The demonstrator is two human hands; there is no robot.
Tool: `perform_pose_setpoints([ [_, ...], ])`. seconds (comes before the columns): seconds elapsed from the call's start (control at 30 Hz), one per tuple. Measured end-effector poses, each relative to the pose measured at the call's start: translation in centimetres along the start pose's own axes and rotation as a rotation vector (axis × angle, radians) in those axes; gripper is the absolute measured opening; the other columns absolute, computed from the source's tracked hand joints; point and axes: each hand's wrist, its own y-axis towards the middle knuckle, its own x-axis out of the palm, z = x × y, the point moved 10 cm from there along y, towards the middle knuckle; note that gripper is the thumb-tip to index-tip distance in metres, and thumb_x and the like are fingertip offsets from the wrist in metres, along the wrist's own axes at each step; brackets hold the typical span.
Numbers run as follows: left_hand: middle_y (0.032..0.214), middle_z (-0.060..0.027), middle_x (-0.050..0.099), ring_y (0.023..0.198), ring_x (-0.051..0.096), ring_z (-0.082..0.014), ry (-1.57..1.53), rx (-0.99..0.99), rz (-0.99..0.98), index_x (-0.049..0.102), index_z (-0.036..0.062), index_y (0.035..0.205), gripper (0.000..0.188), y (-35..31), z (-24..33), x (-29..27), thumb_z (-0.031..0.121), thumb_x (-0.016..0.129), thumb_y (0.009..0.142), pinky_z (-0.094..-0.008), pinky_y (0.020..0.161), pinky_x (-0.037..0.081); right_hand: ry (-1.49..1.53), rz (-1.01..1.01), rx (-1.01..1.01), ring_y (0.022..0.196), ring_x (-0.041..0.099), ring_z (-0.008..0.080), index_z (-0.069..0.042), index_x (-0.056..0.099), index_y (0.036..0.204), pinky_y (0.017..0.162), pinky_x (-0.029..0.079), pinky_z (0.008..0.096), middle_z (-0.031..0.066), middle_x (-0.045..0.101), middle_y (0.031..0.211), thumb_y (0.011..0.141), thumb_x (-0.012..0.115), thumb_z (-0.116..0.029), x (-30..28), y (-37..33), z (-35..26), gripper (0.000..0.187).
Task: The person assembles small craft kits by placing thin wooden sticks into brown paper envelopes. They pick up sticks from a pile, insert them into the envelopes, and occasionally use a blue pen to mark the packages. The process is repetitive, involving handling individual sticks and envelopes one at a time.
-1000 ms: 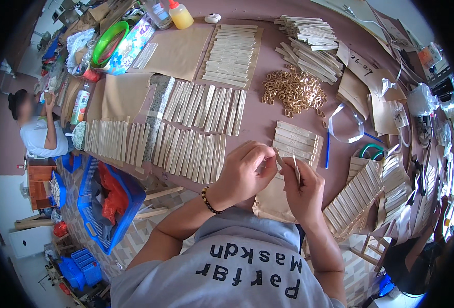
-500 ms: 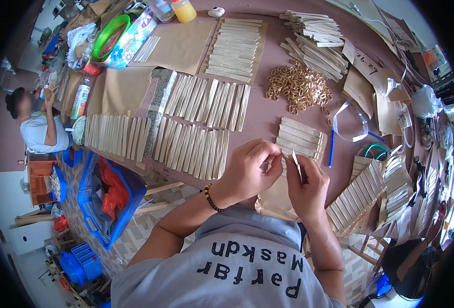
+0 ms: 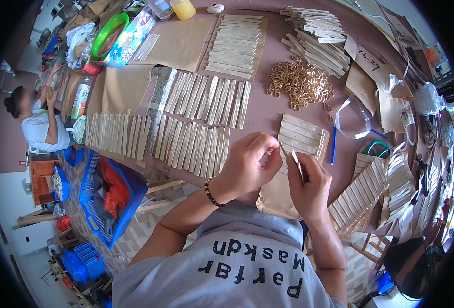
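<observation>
At the table's (image 3: 262, 114) near edge, left hand (image 3: 253, 163) and right hand (image 3: 310, 184) pinch a pale strip (image 3: 297, 162) that a slackening grip could drop.

Take your left hand (image 3: 252, 161) and right hand (image 3: 309, 185) as the clock's centre, by the near edge of the worktop (image 3: 263, 118). Just beyond, at 1 o'clock, lies a card of strips (image 3: 304, 134); past it, between 12 and 1, come a heap of links (image 3: 300, 84), then a pile of loose strips (image 3: 317, 46). A strap loop (image 3: 341, 132) lies at 2. Your nearer strip row (image 3: 191, 146) is toward 9, the farther strip row (image 3: 207, 100) toward 10. Between 8 and 9, beside the worktop, a crate (image 3: 130, 210) holds a bag (image 3: 115, 187).
</observation>
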Motion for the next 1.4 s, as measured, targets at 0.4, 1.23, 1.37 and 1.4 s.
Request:
perform_pose_setpoints([
  [0.4,0.086,-0.0098,0.064,0.072,0.065,-0.0200,0.021,0.032,-0.006,0.056,0.0032,0.083,0.021,0.1,0.6,0.2,-0.008,0.068,0.070,-0.0301,0.063,0.052,0.015,0.020,0.032,0.070,0.068,0.0313,-0.002,0.064,0.096,0.062,0.053,0.0356,0.0141,0.066,0.082,0.079,0.068,-0.001,0.2,-0.2,1.1,0.017],
  [1.23,0.088,-0.0082,0.063,0.077,0.065,-0.0200,-0.168,-0.009,-0.088,0.063,0.0024,0.083,0.022,0.1,-0.9,0.7,-0.008,0.073,0.067,-0.0292,0.067,0.052,0.046,-0.015,0.022,0.067,0.066,0.0306,-0.001,0.062,0.092,0.059,0.050,0.0364,0.0151,0.065,0.079,0.083,0.069,-0.006,0.4,0.0,0.9,0.013],
  [1.37,0.088,-0.0080,0.063,0.077,0.065,-0.0209,-0.020,0.059,-0.039,0.063,0.0031,0.084,0.022,0.3,0.4,0.1,-0.008,0.073,0.067,-0.0297,0.068,0.053,0.079,-0.002,0.075,0.067,0.066,0.0308,-0.001,0.063,0.095,0.059,0.050,0.0362,0.0155,0.064,0.079,0.083,0.068,-0.005,0.4,-0.1,1.5,0.013],
  [1.4,0.089,-0.0084,0.064,0.078,0.065,-0.0213,-0.024,0.064,-0.032,0.063,0.0031,0.084,0.022,0.1,0.4,0.1,-0.008,0.073,0.068,-0.0299,0.068,0.053,0.088,0.009,0.075,0.067,0.066,0.0307,-0.001,0.063,0.096,0.059,0.050,0.0361,0.0156,0.064,0.079,0.083,0.067,-0.004,0.4,-0.1,1.5,0.013],
])
